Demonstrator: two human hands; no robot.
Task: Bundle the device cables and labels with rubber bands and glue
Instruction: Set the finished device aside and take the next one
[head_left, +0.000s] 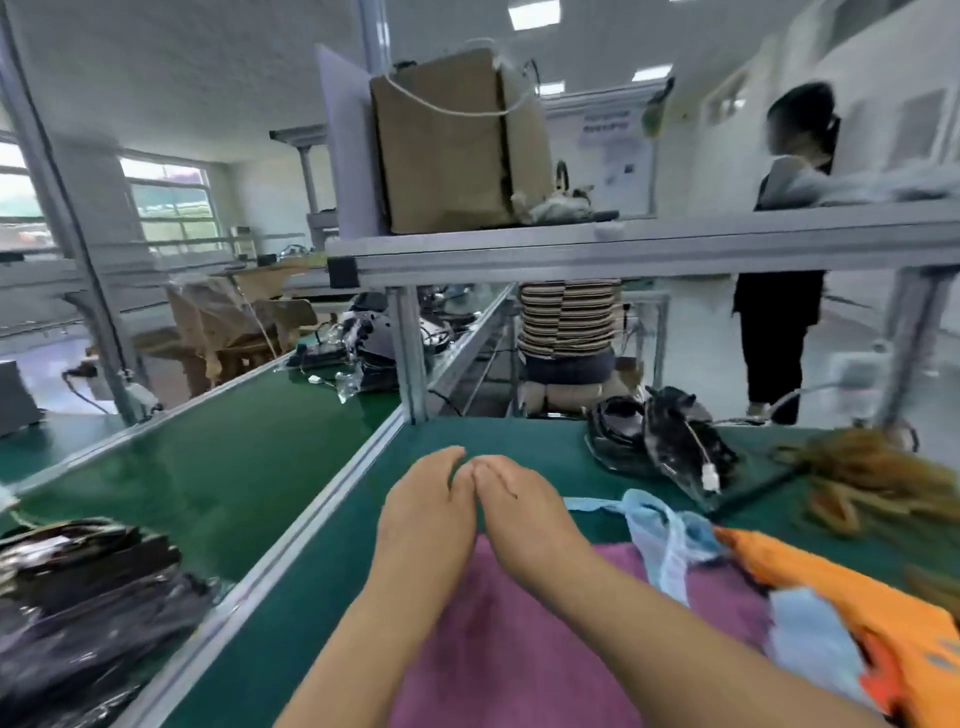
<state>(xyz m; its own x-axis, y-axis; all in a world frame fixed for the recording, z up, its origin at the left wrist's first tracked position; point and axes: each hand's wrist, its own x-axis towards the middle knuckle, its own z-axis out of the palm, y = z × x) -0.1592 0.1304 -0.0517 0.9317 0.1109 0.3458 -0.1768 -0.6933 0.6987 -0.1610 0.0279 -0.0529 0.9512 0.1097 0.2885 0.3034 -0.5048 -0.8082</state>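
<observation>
Head view of a bundling station. The left hand and right hand lie side by side over the green tabletop, backs up, with the fingers stretched away from the viewer and held close together. The fingertips of both hands meet at one point near the middle of the view. Neither grip shows any object, and the backs of the hands hide whether anything small is pinched where the tips meet, so that cannot be told.

Both forearms rest over a purple cloth at the near edge. Just right of the right forearm lies a crumpled light-blue fabric strip, and beside it, at near right, an orange glue gun.

A loose pile of tan rubber bands sits at the right edge, well apart from the hands. Far right of the hands lie black bagged cables, with a white connector hanging over the nearest bag. A stack of similar black bags lies at near left on the green conveyor belt.

A cardboard box stands on the overhead shelf. The wall notice behind it carries print too blurred to read.
</observation>
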